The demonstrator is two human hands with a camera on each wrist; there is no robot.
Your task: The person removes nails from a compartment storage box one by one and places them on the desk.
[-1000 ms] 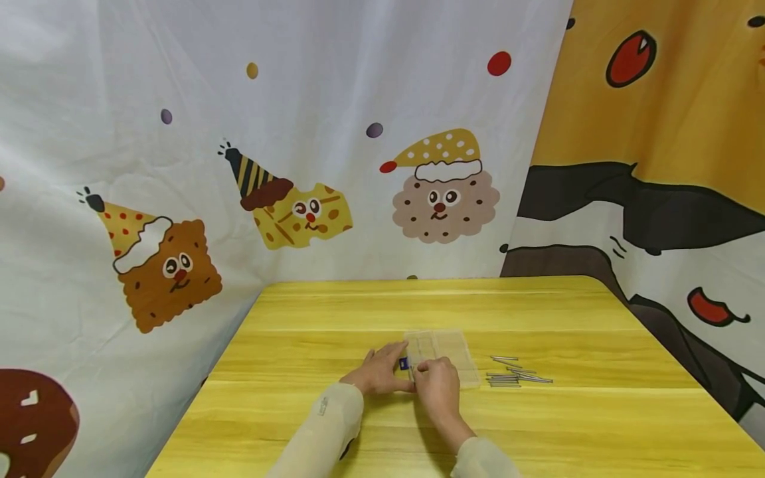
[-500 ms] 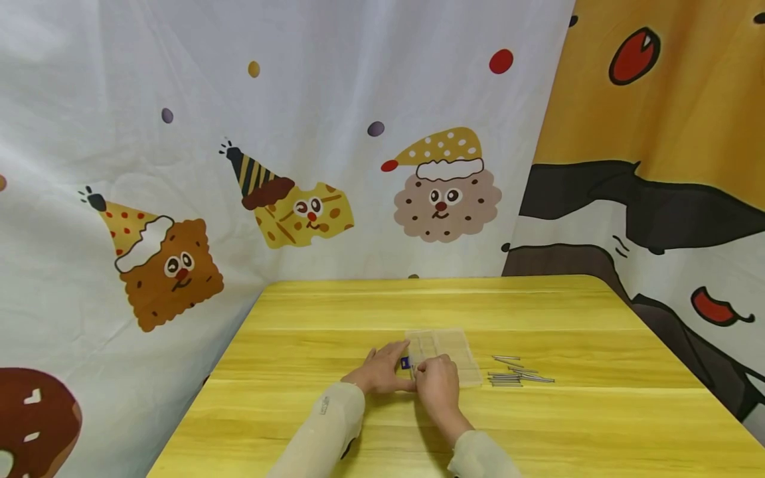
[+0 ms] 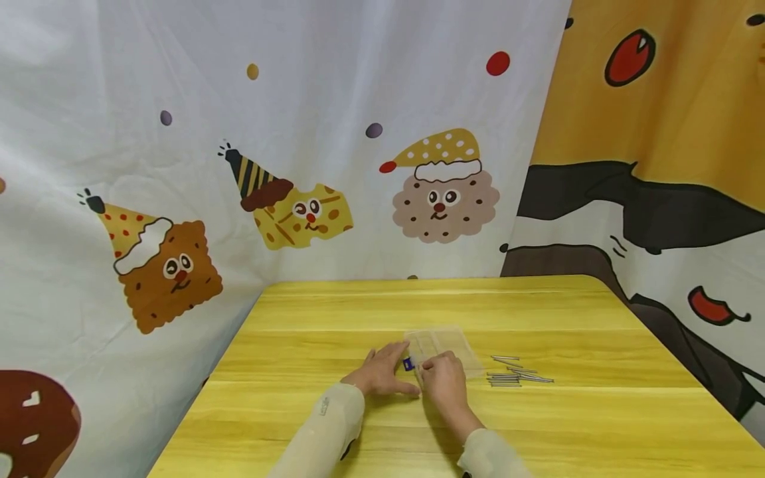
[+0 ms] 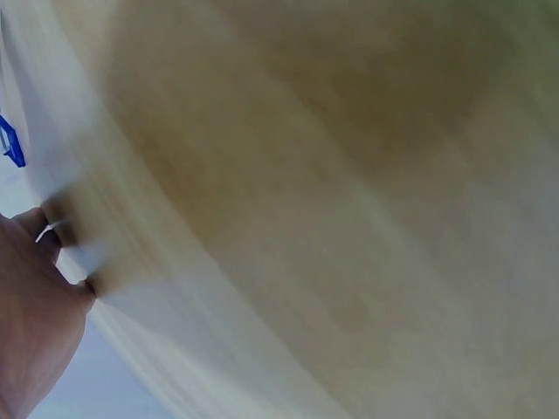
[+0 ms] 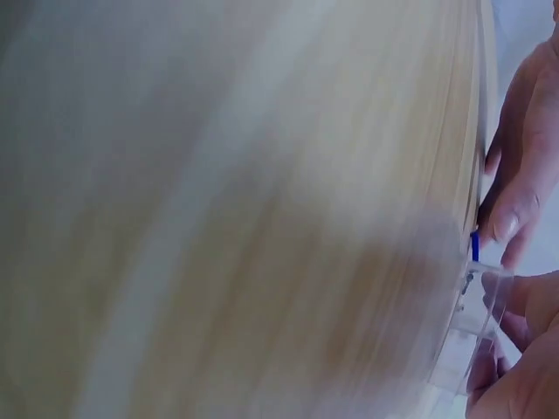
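The left hand [image 3: 381,372] rests on the yellow wooden table [image 3: 335,312] with its fingers stretched forward and fairly straight, the fingertips touching the left end of a small clear plastic compartment box [image 3: 445,344] beside a little blue tab [image 3: 408,363] on that end. The right hand [image 3: 441,385] sits just to the right of it, fingers curled over the near left corner of the same box and pinching its edge; in the right wrist view the fingers [image 5: 515,218] close on a thin transparent wall next to the blue tab [image 5: 474,245]. The left wrist view is badly blurred and shows only the heel of the left hand [image 4: 35,323] against pale wood grain, with a trace of the blue tab [image 4: 11,144] at the frame's edge.

The box lies near the middle of the table, slightly toward the near side, and its lid looks raised a little at the far side, though it is too faint to be sure. Just right of the box, apart from it, lies a loose heap of thin silver metal pins [image 3: 516,375]. Both forearms wear pale beige sleeves [image 3: 323,431]. Behind the table hangs a white cloth backdrop printed with cartoon biscuits in party hats [image 3: 287,206], and to the right a yellow, black and white cartoon cloth [image 3: 657,133].
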